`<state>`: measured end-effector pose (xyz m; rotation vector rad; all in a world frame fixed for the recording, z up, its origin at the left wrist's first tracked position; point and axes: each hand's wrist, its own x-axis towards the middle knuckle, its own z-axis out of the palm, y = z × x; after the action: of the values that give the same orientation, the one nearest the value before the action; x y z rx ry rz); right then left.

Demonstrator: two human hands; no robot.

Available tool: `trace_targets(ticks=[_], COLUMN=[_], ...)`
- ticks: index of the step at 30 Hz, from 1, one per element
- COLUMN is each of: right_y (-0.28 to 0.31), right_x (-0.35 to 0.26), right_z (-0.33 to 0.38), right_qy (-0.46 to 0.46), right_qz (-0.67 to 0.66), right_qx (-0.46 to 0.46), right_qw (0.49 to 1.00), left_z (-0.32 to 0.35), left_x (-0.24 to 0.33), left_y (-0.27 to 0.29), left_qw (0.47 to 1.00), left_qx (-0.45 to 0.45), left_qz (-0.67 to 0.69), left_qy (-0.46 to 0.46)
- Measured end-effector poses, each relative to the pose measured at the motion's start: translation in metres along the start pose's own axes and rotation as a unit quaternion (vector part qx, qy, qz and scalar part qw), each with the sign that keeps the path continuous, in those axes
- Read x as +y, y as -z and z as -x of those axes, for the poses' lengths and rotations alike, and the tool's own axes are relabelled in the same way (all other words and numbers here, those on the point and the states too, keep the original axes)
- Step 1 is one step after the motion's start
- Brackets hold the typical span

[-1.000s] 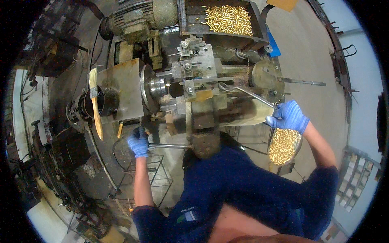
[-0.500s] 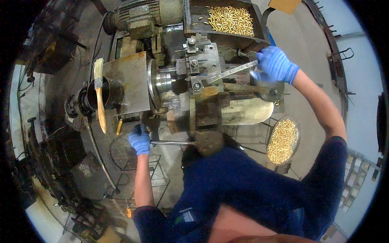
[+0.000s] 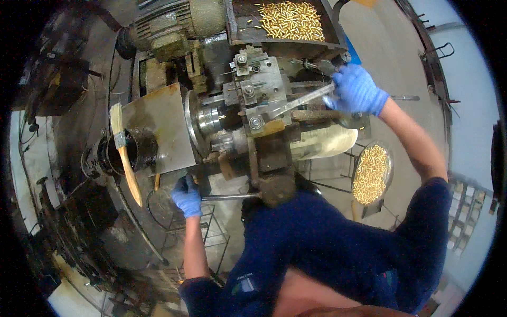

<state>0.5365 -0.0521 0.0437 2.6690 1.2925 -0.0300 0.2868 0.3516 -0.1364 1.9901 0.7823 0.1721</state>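
Both my hands wear blue gloves at a lathe-like metal machine. My left hand (image 3: 186, 198) is closed round the end of a straight steel rod lever (image 3: 229, 197) at the machine's near side. My right hand (image 3: 360, 91) is closed at the outer end of a flat metal lever (image 3: 303, 101), its fingers partly blurred. This lever runs from a bolt on the steel tool block (image 3: 261, 82). Left of the block is a shiny round chuck (image 3: 208, 117), with a small brass-coloured piece near its centre.
A dark metal tray (image 3: 240, 34) at the back holds many small brass-coloured parts (image 3: 292, 21). More fill a clear oval dish (image 3: 390, 171) at right. A wooden-handled brush (image 3: 127, 164) lies by a sheet-metal guard (image 3: 163, 129). A motor (image 3: 179, 24) sits behind.
The view has shifted and tilted slightly. Both hands stay at their levers. A thin rod end now shows beyond my right wrist.
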Motion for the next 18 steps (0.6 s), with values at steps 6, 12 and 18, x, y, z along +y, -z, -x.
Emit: trace_targets(ticks=[6, 12, 18], right_y=[-0.013, -0.01, 0.022], right_x=[-0.023, -0.05, -0.119], right_z=[0.022, 0.049, 0.069], right_qy=[-0.088, -0.079, -0.216], right_qz=[-0.018, -0.028, -0.217], right_qx=[0.028, -0.05, -0.16], right_qw=[0.996, 0.995, 0.938], left_z=[-0.003, 0.0, 0.0], left_x=[-0.013, -0.009, -0.001], left_y=[0.003, 0.001, 0.003], left_qw=[0.998, 1.0, 1.0], left_qx=[-0.012, -0.007, -0.022], left_qz=[-0.066, 0.012, -0.004], left_qy=[-0.005, 0.002, 0.008])
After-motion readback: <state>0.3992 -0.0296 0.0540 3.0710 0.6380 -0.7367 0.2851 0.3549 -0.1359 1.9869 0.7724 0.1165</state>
